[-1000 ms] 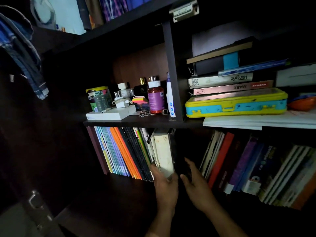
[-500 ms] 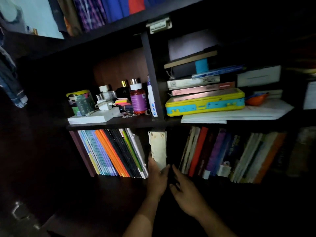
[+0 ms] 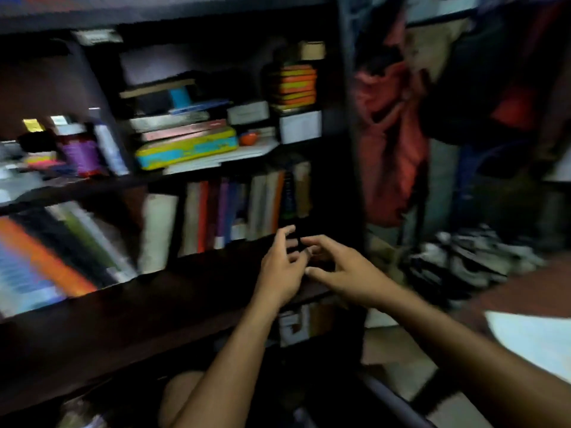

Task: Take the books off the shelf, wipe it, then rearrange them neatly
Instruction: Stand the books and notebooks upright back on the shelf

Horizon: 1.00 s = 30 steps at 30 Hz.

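Observation:
The frame is motion-blurred. A dark wooden shelf carries a row of upright books, a cream book beside them, and leaning colourful books at the far left. My left hand and my right hand hover close together in front of the shelf's right end, just below the last dark book. Fingers of both hands are spread and loosely bent, and I see nothing held. The gap between the hands is dark.
Above lie stacked books on a yellow and blue case, bottles to the left and an orange stack. Clothes hang right of the shelf. Shoes and a white sheet lie on the floor.
The view has swung to the right. Both hands have left the cream book and moved right along the shelf to its right end.

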### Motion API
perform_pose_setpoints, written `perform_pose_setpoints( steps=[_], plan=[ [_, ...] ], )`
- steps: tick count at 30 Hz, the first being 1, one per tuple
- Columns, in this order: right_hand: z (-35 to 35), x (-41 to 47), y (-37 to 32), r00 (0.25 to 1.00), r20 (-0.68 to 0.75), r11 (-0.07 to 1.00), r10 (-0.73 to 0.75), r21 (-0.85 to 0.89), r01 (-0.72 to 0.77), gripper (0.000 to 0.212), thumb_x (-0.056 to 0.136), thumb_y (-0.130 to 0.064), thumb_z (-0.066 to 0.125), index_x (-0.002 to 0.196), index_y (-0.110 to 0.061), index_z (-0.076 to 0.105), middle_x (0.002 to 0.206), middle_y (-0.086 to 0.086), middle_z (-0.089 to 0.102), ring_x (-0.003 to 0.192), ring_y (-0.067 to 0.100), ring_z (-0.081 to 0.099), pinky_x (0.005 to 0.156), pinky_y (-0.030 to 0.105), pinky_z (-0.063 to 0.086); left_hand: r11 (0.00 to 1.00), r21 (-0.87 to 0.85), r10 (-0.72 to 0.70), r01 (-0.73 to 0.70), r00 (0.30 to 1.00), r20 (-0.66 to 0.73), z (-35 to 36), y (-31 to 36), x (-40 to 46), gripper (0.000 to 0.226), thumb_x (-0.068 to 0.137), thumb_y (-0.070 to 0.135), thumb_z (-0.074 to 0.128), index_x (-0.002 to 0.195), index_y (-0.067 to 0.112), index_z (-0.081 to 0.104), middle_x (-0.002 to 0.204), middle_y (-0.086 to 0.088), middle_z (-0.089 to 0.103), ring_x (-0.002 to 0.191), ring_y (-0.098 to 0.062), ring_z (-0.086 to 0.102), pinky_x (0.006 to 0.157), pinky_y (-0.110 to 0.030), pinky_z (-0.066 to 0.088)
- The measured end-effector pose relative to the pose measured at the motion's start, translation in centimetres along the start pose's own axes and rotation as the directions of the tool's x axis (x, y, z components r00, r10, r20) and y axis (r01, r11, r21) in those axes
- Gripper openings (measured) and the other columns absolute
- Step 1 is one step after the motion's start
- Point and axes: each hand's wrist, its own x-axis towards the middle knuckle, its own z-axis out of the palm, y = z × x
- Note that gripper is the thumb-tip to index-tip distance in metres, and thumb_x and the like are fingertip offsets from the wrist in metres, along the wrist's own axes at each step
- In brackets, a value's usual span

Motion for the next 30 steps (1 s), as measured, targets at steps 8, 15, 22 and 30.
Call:
perform_pose_setpoints(
  steps=[8, 15, 22, 30],
  plan=[
    [-17.2, -21.5, 5.3, 0.818, -0.403, 0.781, 0.41, -0.308, -0.543, 0.047, 0.094, -0.037, 0.069, 0.134, -0.019, 0.055, 0.122, 0.003, 0.067, 0.111, 0.02, 0.064, 0.094, 0.033, 0.051, 0.964, 0.06, 0.165, -0.258, 0.764, 0.624, 17.5, 8.6, -3.8, 0.045, 0.091, 0.032, 0.075, 0.133, 0.031, 0.058, 0.122, 0.007, 0.064, 0.099, -0.005, 0.065, 0.08, -0.012, 0.05],
    [-19.9, -34.5, 14.0, 0.379, -0.576, 0.417, 0.724, -0.072, -0.906, 0.098, 0.086, -0.069, 0.06, 0.158, -0.011, 0.027, 0.162, 0.014, 0.033, 0.147, 0.03, 0.034, 0.119, 0.036, 0.028, 0.99, 0.061, 0.045, -0.125, 0.702, 0.711, 26.5, 5.8, -6.1, 0.079, 0.064, 0.078, 0.072, 0.134, 0.053, 0.044, 0.133, 0.021, 0.064, 0.117, -0.007, 0.064, 0.102, -0.047, 0.053],
    [-16.9, -30.5, 16.4, 0.474, -0.541, 0.501, 0.695, -0.109, -0.859, 0.047, 0.091, -0.062, 0.061, 0.105, -0.017, 0.065, 0.112, 0.006, 0.072, 0.103, 0.03, 0.065, 0.08, 0.037, 0.048, 0.953, -0.166, -0.087, 0.252, 0.758, 0.647, 26.8, 5.6, -9.2, 0.039, 0.089, 0.036, 0.077, 0.124, 0.03, 0.061, 0.116, 0.01, 0.074, 0.102, -0.005, 0.072, 0.084, -0.028, 0.058],
    [-10.9, -24.9, 13.2, 0.742, -0.373, 0.764, 0.556, -0.121, -0.634, 0.038, 0.087, -0.032, 0.078, 0.119, -0.021, 0.061, 0.111, -0.008, 0.063, 0.094, 0.009, 0.057, 0.07, 0.023, 0.033, 0.86, -0.266, -0.385, 0.436, 0.896, 0.224, 19.1, 2.6, -7.3, 0.065, 0.09, 0.023, 0.077, 0.142, 0.025, 0.038, 0.119, 0.002, 0.062, 0.101, -0.02, 0.069, 0.086, -0.038, 0.059]
  ],
)
